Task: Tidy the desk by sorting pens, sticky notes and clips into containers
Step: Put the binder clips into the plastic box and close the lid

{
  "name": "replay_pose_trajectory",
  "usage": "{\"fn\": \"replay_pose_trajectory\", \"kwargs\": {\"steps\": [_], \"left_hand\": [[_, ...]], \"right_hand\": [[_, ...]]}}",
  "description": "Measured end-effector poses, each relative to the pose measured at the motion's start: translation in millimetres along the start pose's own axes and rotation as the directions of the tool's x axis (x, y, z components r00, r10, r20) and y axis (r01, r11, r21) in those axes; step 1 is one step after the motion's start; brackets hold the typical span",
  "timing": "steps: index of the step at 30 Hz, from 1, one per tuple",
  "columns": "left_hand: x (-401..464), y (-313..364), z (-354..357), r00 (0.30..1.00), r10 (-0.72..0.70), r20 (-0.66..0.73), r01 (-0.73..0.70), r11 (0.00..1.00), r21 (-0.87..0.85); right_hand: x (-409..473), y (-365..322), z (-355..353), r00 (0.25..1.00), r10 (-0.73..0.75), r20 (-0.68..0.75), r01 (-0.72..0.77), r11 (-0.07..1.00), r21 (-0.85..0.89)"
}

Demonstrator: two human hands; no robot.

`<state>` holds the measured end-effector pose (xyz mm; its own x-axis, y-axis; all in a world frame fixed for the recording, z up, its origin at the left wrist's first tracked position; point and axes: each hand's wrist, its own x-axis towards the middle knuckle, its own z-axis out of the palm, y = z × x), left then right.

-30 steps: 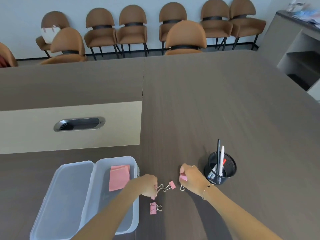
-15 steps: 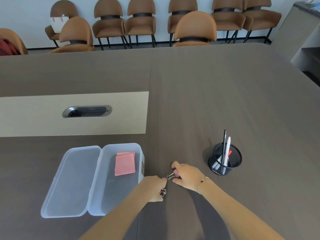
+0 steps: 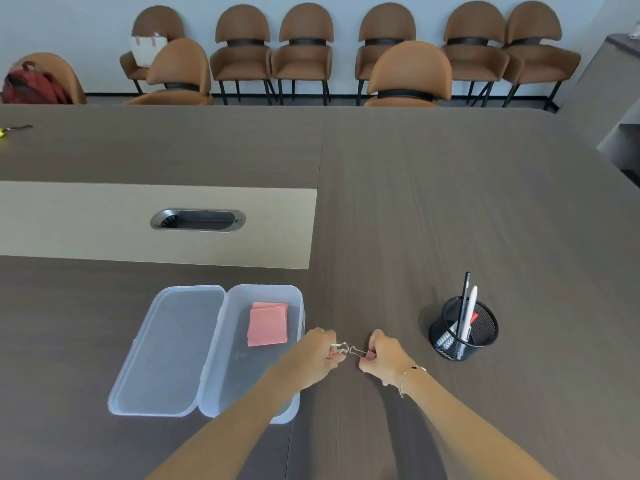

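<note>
My left hand [image 3: 320, 355] is closed around pink binder clips, with a silver wire handle [image 3: 341, 346] sticking out to the right. My right hand [image 3: 384, 356] grips another pink binder clip [image 3: 362, 352] whose wire loop points left, almost touching the other. Both hands hover over the table just right of a clear plastic box [image 3: 239, 375] with its hinged lid [image 3: 166, 351] lying open to the left. Pink sticky notes [image 3: 267, 323] lie inside the box. A black mesh pen cup [image 3: 464, 329] holding several pens stands to the right.
A dark wooden conference table [image 3: 450, 202] has a beige inset with a cable grommet [image 3: 198, 220]. Brown chairs [image 3: 408, 74] line the far edge and the wall. A red bag [image 3: 33, 86] sits on a chair at far left. A grey cabinet [image 3: 616, 98] stands at right.
All loose clips have been picked up from the table. Both hands have lifted slightly and drawn together beside the box; the camera view has shifted and tilted.
</note>
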<state>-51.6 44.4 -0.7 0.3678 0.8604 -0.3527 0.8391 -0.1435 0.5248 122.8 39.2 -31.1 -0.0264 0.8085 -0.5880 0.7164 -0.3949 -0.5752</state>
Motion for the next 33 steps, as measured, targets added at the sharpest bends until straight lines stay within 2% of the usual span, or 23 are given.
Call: {"fn": "replay_pose_trajectory", "kwargs": {"steps": [3,6,8,11,13,17,20,24,28,33], "left_hand": [[-7,-2,-38,0.99,-0.035,-0.133,0.005,0.976,-0.219],[-18,-20,-78,0.955,-0.155,-0.254,0.098,0.97,-0.223],[-29,-43,-93,0.961,-0.213,-0.178,0.183,0.968,-0.172],[-48,-71,-93,0.962,-0.239,0.129,0.244,0.97,-0.021],[-59,-83,-83,0.934,-0.26,0.247,0.26,0.965,0.031],[-66,-104,-54,0.931,-0.257,0.259,0.231,0.965,0.127],[-69,-111,-41,0.94,-0.231,0.253,0.142,0.935,0.325],[-68,-113,-36,0.95,-0.185,0.251,0.065,0.906,0.419],[-68,-115,-35,0.971,-0.142,0.19,0.066,0.931,0.36],[-65,-113,-45,0.994,-0.106,0.032,0.094,0.96,0.264]], "right_hand": [[-12,-16,-8,1.0,-0.005,0.006,0.004,0.997,0.079],[-24,-58,-20,0.989,-0.141,-0.041,0.145,0.98,0.139],[-32,-94,-23,0.967,-0.25,-0.038,0.253,0.959,0.126],[-34,-136,-7,0.906,-0.418,0.065,0.421,0.906,-0.04],[-29,-150,15,0.866,-0.463,0.187,0.496,0.843,-0.209],[-19,-156,58,0.826,-0.467,0.316,0.563,0.66,-0.498],[-13,-150,79,0.84,-0.441,0.315,0.523,0.506,-0.686],[-5,-136,90,0.838,-0.439,0.325,0.482,0.315,-0.817],[-4,-133,85,0.806,-0.493,0.328,0.52,0.326,-0.789],[-5,-127,64,0.788,-0.575,0.218,0.503,0.398,-0.767]]}}
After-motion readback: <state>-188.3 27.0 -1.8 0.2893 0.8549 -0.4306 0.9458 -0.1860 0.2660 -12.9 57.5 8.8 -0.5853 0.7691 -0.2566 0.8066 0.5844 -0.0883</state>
